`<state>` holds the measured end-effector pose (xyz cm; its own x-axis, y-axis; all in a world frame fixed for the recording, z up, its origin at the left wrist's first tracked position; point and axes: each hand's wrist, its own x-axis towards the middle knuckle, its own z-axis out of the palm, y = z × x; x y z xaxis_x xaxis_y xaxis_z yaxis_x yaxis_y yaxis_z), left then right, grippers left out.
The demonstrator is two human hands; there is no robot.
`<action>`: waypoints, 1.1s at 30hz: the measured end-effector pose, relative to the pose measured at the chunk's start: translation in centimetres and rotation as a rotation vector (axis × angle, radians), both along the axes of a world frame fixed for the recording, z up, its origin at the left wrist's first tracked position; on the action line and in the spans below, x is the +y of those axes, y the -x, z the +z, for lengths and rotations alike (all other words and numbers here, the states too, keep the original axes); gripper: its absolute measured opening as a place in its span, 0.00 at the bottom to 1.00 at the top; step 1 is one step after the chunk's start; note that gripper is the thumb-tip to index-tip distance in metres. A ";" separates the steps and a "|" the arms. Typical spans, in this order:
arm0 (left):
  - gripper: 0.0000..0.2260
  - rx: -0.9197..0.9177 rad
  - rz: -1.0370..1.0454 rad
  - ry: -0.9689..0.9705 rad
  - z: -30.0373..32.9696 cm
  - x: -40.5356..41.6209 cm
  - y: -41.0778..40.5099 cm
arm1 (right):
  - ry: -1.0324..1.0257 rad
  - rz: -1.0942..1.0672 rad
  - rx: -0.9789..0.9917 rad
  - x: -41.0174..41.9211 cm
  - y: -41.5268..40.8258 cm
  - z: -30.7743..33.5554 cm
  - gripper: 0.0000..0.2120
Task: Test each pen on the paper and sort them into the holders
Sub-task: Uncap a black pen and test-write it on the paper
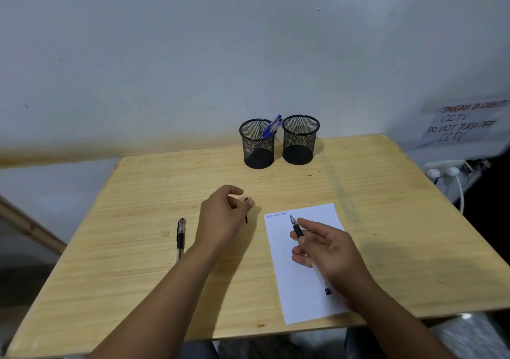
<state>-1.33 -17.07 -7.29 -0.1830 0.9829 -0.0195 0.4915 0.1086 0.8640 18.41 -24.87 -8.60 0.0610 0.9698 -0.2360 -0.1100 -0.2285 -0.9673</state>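
fingers around pen — tip above paper

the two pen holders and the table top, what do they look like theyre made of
Left holder and right holder: likely black metal wire mesh, matte; the wall and pens show through the fine grid, with a solid dark base. Table top: pale wood or wood-look board, low sheen, with long straight grain lines; solid or veneer cannot be told.

Both bare forearms are reaching forward over the desk. The left hand is hovering with its fingers loosely curled, thumb and fingertips pinching a small dark pen cap. The right hand is holding a pen in a loose writing grip, tip pointing forward.
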 end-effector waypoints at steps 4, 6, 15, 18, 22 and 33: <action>0.04 0.160 -0.037 0.030 -0.7 0.9 0.7 | -0.020 -0.049 -0.065 -0.2 -0.4 0.0 0.13; 0.03 0.219 -0.044 0.030 -0.9 1.2 0.8 | -0.030 -0.077 -0.101 -0.2 -0.6 0.0 0.12; 0.14 0.454 -0.100 -0.200 -1.3 -0.3 -0.1 | -0.015 -0.028 -0.015 0.3 -1.1 0.4 0.17; 0.17 0.475 -0.246 -0.275 -1.6 -2.7 -1.5 | 0.021 -0.017 0.037 0.7 -1.3 0.8 0.16; 0.24 0.575 -0.423 -0.266 -3.0 -4.2 -2.4 | -0.061 0.068 0.016 0.8 -1.9 0.4 0.20; 0.30 0.778 -0.438 -0.237 -4.2 -4.7 -2.7 | -0.136 -0.141 -0.449 3.1 -1.5 0.2 0.05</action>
<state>1.38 -21.78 -11.49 0.3292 0.9300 0.1633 0.8984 -0.3617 0.2491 19.94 -21.73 -8.43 0.2609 0.9649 -0.0283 0.3045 -0.1101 -0.9461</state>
